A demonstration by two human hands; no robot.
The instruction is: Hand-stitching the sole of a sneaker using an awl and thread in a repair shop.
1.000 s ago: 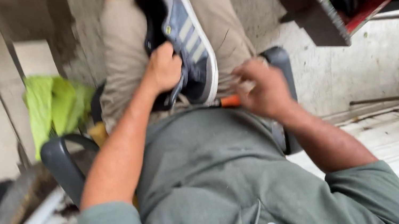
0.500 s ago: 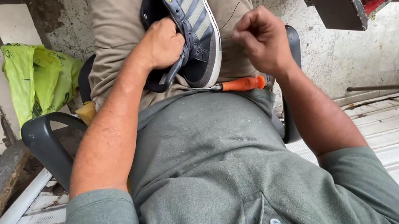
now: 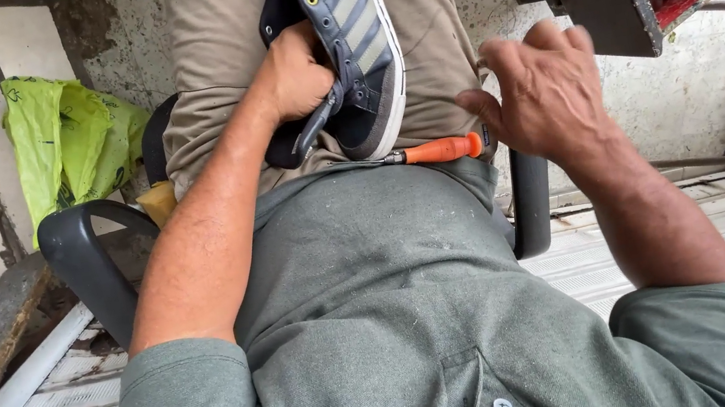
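My left hand [image 3: 294, 73] has its fingers curled tight around the upper of the dark blue sneaker [image 3: 351, 43], which lies on my lap with its white sole edge turned to the right. My right hand [image 3: 545, 90] holds nothing; its fingers are spread and half bent, in the air just above the orange-handled awl [image 3: 442, 150] (it rests across my waist, metal tip toward the shoe). I judge the step to be a pause in the work on the shoe, and the next move asks for picking up that tool with a sure grip. Half a second ago the right hand was closed in a fist nearer the shoe; now it is open and farther right.
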